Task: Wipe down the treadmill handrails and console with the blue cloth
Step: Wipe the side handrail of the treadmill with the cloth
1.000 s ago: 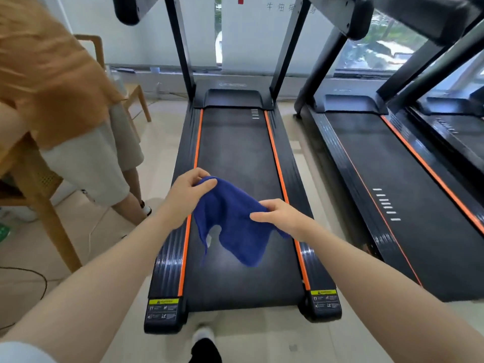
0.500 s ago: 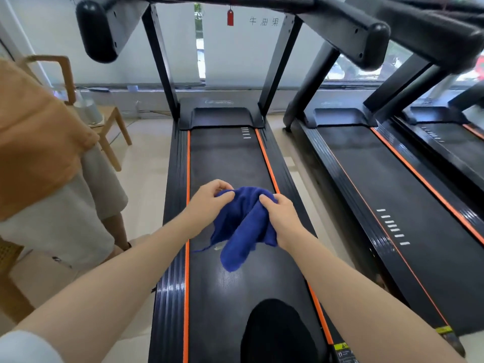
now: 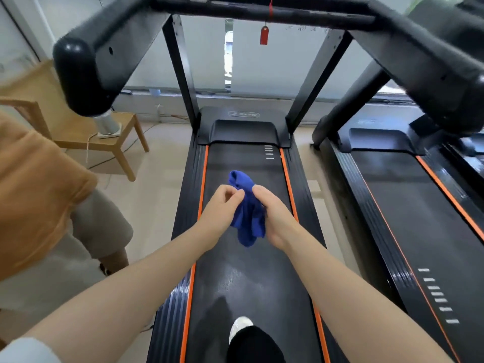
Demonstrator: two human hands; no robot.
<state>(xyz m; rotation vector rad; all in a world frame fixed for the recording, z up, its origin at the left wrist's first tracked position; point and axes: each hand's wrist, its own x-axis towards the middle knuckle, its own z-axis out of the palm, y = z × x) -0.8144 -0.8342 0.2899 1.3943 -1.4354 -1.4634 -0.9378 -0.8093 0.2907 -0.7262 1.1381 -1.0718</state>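
head view, 2 hands [image 3: 222, 205] [image 3: 272, 213] bunching blue cloth [image 3: 247, 218], handrails [image 3: 86, 64] overhead

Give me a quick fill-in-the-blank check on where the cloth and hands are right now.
1. The cloth held between both hands is ____ in colour.
2. The left hand and right hand hold the cloth above the treadmill's ____.
3. The small tag hanging from the top bar is ____.
4. The stripes along the belt edges are ____.

Missing words: blue; belt; red; orange
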